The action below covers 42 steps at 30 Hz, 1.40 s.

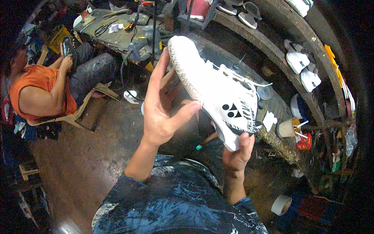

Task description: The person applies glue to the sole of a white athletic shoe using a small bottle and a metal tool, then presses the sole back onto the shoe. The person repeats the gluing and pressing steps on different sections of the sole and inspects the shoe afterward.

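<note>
A white sneaker with white laces, black side markings and a speckled edge along its toe is held up in front of me. It tilts, toe up to the left and heel down to the right. My left hand grips the front half, its thumb on the sole edge and a finger stretched up beside the toe; the other fingers are partly hidden. At the heel, my right hand is closed, thumb against the back of the shoe. The sneaker hides most of that hand's fingers.
On the left sits a person in an orange sleeveless top, holding a dark shoe. A cluttered workbench stands beyond. Curved shelving on the right bears grey-and-white sneakers; nearby are a cup with brushes and a red tin.
</note>
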Motion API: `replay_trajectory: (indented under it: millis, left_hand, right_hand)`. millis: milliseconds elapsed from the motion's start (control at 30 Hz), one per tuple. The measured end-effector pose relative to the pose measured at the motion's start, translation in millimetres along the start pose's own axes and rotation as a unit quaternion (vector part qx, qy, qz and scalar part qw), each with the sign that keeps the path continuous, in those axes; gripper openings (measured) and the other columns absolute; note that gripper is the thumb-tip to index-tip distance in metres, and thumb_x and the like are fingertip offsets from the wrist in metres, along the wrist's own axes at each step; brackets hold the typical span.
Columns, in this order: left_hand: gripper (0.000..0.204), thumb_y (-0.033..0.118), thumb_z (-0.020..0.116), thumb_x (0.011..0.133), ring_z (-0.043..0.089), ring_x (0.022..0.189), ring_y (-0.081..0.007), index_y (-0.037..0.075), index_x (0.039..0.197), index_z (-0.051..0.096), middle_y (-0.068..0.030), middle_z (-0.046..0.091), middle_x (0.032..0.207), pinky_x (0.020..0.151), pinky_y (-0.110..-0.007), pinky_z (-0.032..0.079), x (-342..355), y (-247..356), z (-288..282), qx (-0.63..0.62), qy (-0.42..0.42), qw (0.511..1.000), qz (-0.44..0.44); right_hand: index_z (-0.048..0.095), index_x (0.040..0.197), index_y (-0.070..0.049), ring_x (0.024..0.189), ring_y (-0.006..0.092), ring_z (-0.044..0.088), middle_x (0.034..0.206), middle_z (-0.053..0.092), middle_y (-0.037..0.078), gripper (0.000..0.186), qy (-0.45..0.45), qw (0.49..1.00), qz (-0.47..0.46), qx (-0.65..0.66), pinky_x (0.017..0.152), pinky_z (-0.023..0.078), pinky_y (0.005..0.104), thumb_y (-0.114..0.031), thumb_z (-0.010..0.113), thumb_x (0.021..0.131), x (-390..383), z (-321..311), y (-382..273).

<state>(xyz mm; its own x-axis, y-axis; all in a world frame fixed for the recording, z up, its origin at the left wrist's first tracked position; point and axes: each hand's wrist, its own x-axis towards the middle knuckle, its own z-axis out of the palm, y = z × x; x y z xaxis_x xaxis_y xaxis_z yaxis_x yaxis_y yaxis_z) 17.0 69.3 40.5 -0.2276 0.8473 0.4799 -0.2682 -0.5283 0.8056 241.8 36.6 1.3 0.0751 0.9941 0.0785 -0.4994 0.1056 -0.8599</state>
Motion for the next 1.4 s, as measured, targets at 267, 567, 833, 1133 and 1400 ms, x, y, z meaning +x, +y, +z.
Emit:
replay_trajectory:
  millis: [267,567,833,1133,1400]
  left_hand:
    - [0.107,0.004,0.083,0.087,0.053,0.145,-0.034,-0.004,0.17,0.015,-0.0277,0.044,0.161,0.12,-0.046,0.047,-2.4,-3.8,-0.2,0.024,0.0,1.0,0.02]
    - [0.105,0.006,0.084,0.088,0.056,0.14,-0.033,-0.002,0.169,0.018,-0.028,0.047,0.157,0.118,-0.047,0.048,-8.2,-8.4,-1.0,0.028,0.015,0.999,0.015]
    - [0.098,0.008,0.081,0.092,0.059,0.135,-0.0321,0.0,0.169,0.02,-0.027,0.051,0.151,0.113,-0.045,0.052,-16.9,-11.8,2.7,0.022,0.033,0.999,-0.017]
    - [0.095,0.012,0.083,0.093,0.055,0.139,-0.0316,-0.002,0.167,0.024,-0.0231,0.047,0.156,0.111,-0.045,0.054,-27.0,-11.9,-2.0,0.082,0.041,0.996,-0.015]
    - [0.092,0.008,0.081,0.094,0.054,0.139,-0.0317,-0.002,0.166,0.025,-0.0208,0.046,0.156,0.11,-0.044,0.056,-39.1,-8.3,-4.2,0.085,0.051,0.995,-0.033]
  right_hand:
    - [0.048,0.148,0.004,0.122,0.0277,0.067,0.137,0.066,0.017,0.071,0.022,1.0,0.008,-0.014,0.109,0.05,0.0414,-0.026,0.08,0.092,-7.7,-1.2,-7.5]
    - [0.048,0.149,0.003,0.123,0.0267,0.066,0.137,0.066,0.017,0.067,0.013,0.999,0.004,-0.041,0.109,0.05,0.0405,-0.028,0.076,0.097,-9.9,-0.8,-10.7]
    - [0.053,0.148,0.002,0.122,0.0288,0.071,0.138,0.069,0.018,0.055,0.031,0.999,0.03,-0.019,0.106,0.056,0.0441,-0.042,0.05,0.114,-9.0,-5.9,-10.3]
    - [0.059,0.141,0.002,0.117,0.0284,0.073,0.131,0.072,0.016,0.047,0.058,0.996,0.045,-0.044,0.101,0.058,0.0427,-0.036,0.047,0.116,-13.9,-1.1,-18.2]
    - [0.054,0.147,0.004,0.13,0.0256,0.061,0.142,0.065,0.016,0.052,-0.003,0.994,0.094,-0.049,0.116,0.043,0.0392,-0.035,0.053,0.113,-15.1,2.6,-28.2]
